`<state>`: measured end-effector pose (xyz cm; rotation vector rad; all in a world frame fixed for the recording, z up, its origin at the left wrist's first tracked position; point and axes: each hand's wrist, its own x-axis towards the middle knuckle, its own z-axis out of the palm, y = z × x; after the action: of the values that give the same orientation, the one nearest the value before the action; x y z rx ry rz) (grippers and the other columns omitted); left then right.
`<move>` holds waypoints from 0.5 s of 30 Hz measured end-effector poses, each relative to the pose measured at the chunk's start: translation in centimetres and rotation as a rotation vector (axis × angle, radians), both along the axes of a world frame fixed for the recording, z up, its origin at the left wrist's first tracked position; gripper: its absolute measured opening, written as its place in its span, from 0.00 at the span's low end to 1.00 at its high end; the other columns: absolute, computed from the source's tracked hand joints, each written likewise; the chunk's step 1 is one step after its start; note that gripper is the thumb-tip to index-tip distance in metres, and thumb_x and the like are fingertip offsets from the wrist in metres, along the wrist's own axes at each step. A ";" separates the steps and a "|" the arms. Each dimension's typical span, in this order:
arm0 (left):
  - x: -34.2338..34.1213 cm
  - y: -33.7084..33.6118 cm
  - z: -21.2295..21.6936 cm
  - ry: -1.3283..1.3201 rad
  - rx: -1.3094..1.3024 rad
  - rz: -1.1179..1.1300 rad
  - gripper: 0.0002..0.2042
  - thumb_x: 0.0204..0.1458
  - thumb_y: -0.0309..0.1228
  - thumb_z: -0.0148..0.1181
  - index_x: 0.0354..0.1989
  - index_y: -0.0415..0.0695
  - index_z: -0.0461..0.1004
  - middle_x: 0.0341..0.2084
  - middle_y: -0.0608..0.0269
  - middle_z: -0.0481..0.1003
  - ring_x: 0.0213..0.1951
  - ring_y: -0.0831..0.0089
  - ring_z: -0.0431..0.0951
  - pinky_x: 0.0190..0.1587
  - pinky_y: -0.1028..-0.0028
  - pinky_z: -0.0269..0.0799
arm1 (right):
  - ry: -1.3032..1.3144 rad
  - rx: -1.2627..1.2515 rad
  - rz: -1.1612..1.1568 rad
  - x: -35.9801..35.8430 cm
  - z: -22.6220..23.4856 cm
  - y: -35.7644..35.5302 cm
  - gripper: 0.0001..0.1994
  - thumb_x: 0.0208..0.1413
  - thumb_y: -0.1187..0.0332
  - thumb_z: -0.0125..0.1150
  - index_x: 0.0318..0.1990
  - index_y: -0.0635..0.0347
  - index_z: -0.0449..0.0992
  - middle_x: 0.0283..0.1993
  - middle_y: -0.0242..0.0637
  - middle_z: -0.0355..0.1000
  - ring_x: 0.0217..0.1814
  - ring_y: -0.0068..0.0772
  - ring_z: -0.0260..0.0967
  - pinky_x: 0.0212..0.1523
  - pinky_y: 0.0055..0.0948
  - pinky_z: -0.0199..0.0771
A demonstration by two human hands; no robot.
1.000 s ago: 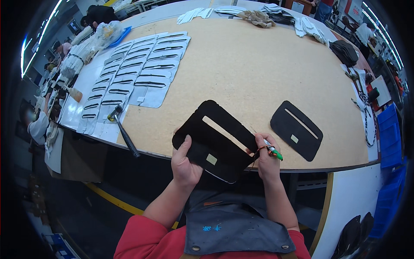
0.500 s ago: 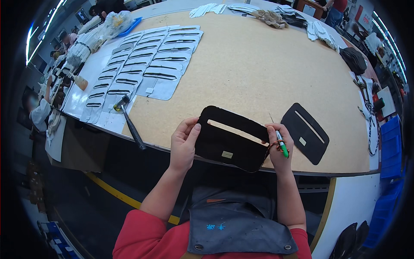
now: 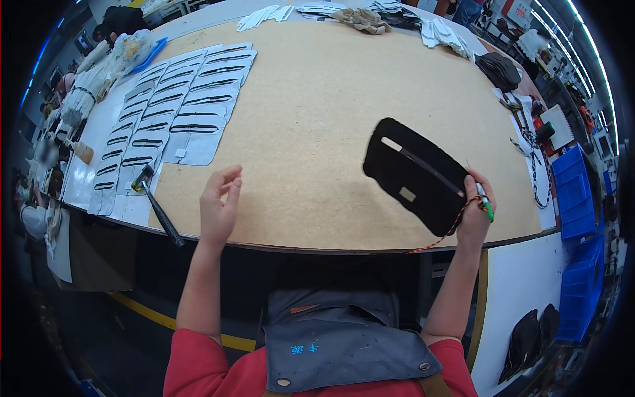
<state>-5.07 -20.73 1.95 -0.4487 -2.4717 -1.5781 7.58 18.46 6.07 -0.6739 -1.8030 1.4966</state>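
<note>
My right hand grips a flat black panel by its right end, holding it tilted over the table's right part. A long slot runs through the panel, and a small pale label sits below the slot. A white and green pen is tucked in the same hand, and an orange-and-black cord trails from there. My left hand is raised over the front edge with thumb and fingers apart, holding nothing. The second black panel cannot be seen; the held one covers that area.
Overlapping rows of grey slotted pieces lie at the left, with a hammer overhanging the front edge beside them. White gloves, a beige cloth and dark pieces line the far rim. Blue bins stand at the right.
My left hand has let go of the black panel and moved away to the left. My right hand has carried the panel rightward and farther over the table, tilting it. The view has shifted.
</note>
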 end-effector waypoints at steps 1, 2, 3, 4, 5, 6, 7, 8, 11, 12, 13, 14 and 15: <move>-1.4 -1.0 0.0 0.000 0.008 0.001 0.12 0.57 0.27 0.51 0.47 0.36 0.70 0.45 0.54 0.73 0.46 0.67 0.75 0.49 0.69 0.70 | 0.000 0.008 0.001 0.4 -0.5 2.5 0.09 0.60 0.69 0.54 0.43 0.64 0.75 0.32 0.31 0.71 0.32 0.16 0.67 0.29 0.15 0.70; -2.9 -2.0 0.2 0.150 -0.211 0.032 0.12 0.55 0.26 0.53 0.46 0.36 0.70 0.46 0.53 0.72 0.47 0.63 0.74 0.50 0.67 0.69 | -0.080 0.144 -0.024 0.7 -1.6 4.8 0.10 0.61 0.68 0.53 0.44 0.64 0.75 0.33 0.33 0.72 0.34 0.19 0.68 0.33 0.18 0.71; -4.2 -3.1 0.1 0.300 -0.429 0.061 0.13 0.52 0.24 0.54 0.46 0.36 0.71 0.46 0.52 0.72 0.48 0.58 0.73 0.51 0.66 0.68 | -0.161 0.282 -0.051 0.7 -2.5 6.1 0.11 0.61 0.66 0.53 0.44 0.65 0.75 0.35 0.36 0.73 0.36 0.22 0.70 0.36 0.20 0.72; -5.3 -4.5 -0.2 0.302 -0.424 0.065 0.13 0.52 0.24 0.54 0.46 0.36 0.71 0.46 0.52 0.72 0.48 0.58 0.73 0.51 0.66 0.68 | -0.159 0.287 -0.049 0.9 -3.0 6.4 0.11 0.61 0.66 0.53 0.44 0.65 0.75 0.35 0.36 0.73 0.36 0.22 0.70 0.36 0.20 0.72; -6.5 -6.1 -1.0 0.271 -0.624 0.092 0.14 0.51 0.24 0.55 0.46 0.37 0.71 0.47 0.50 0.71 0.48 0.56 0.72 0.51 0.66 0.67 | -0.219 0.593 -0.127 1.3 -3.6 6.6 0.12 0.61 0.66 0.53 0.45 0.65 0.74 0.37 0.38 0.74 0.39 0.26 0.71 0.40 0.23 0.72; -7.3 -6.9 -1.4 0.235 -0.825 0.118 0.15 0.49 0.23 0.55 0.47 0.37 0.71 0.47 0.49 0.71 0.49 0.53 0.71 0.52 0.65 0.66 | -0.277 0.898 -0.209 1.7 -3.8 6.8 0.12 0.61 0.66 0.53 0.46 0.66 0.74 0.39 0.41 0.74 0.41 0.30 0.72 0.43 0.26 0.72; -7.8 -7.4 -1.2 0.233 -0.822 0.120 0.15 0.49 0.23 0.55 0.47 0.37 0.71 0.47 0.49 0.71 0.49 0.53 0.71 0.52 0.65 0.66 | -0.231 0.666 -0.154 1.7 -3.0 5.2 0.12 0.61 0.68 0.52 0.46 0.66 0.73 0.42 0.43 0.75 0.46 0.33 0.73 0.47 0.28 0.71; -8.2 -7.7 -0.6 0.187 -0.822 0.056 0.14 0.49 0.23 0.55 0.46 0.38 0.72 0.45 0.50 0.72 0.48 0.53 0.71 0.50 0.65 0.67 | -0.236 0.668 -0.159 1.9 -2.6 4.1 0.12 0.61 0.68 0.52 0.46 0.66 0.73 0.42 0.43 0.75 0.46 0.33 0.73 0.47 0.28 0.71; -8.6 -7.3 1.0 0.123 -0.865 -0.031 0.12 0.49 0.23 0.54 0.43 0.38 0.72 0.41 0.51 0.72 0.44 0.53 0.72 0.46 0.63 0.68 | -0.102 0.545 -0.006 2.2 -2.5 1.7 0.10 0.61 0.72 0.52 0.47 0.66 0.72 0.43 0.42 0.74 0.46 0.32 0.73 0.46 0.27 0.71; -8.7 -7.0 1.3 0.105 -0.911 -0.046 0.10 0.49 0.22 0.53 0.40 0.38 0.72 0.38 0.52 0.72 0.42 0.52 0.72 0.44 0.62 0.69 | -0.106 0.545 -0.013 2.4 -2.3 0.5 0.10 0.61 0.72 0.52 0.47 0.66 0.72 0.43 0.42 0.74 0.46 0.32 0.73 0.46 0.27 0.71; -8.8 -6.9 1.2 0.107 -0.909 -0.048 0.10 0.49 0.22 0.53 0.40 0.38 0.72 0.38 0.52 0.72 0.42 0.52 0.72 0.44 0.62 0.69 | -0.099 0.488 0.066 2.4 -1.8 -0.8 0.10 0.61 0.73 0.52 0.47 0.66 0.72 0.43 0.42 0.74 0.45 0.32 0.73 0.46 0.27 0.72; -8.9 -6.8 1.2 0.130 -0.933 -0.031 0.08 0.50 0.22 0.52 0.38 0.38 0.72 0.36 0.52 0.72 0.41 0.52 0.72 0.43 0.61 0.69 | -0.092 0.429 0.142 2.6 -1.5 -1.9 0.10 0.60 0.73 0.51 0.48 0.66 0.71 0.43 0.42 0.74 0.44 0.32 0.73 0.45 0.26 0.72; -9.0 -6.7 1.1 0.152 -0.957 -0.013 0.06 0.50 0.21 0.50 0.35 0.37 0.72 0.35 0.52 0.72 0.40 0.52 0.72 0.41 0.60 0.69 | -0.092 0.429 0.136 2.7 -1.6 -2.5 0.10 0.60 0.73 0.51 0.48 0.66 0.71 0.43 0.42 0.74 0.44 0.32 0.73 0.45 0.26 0.72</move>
<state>-14.11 -27.42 3.09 -0.6562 -2.9293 -0.2306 10.27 15.98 4.44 -0.4178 -2.1859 1.1160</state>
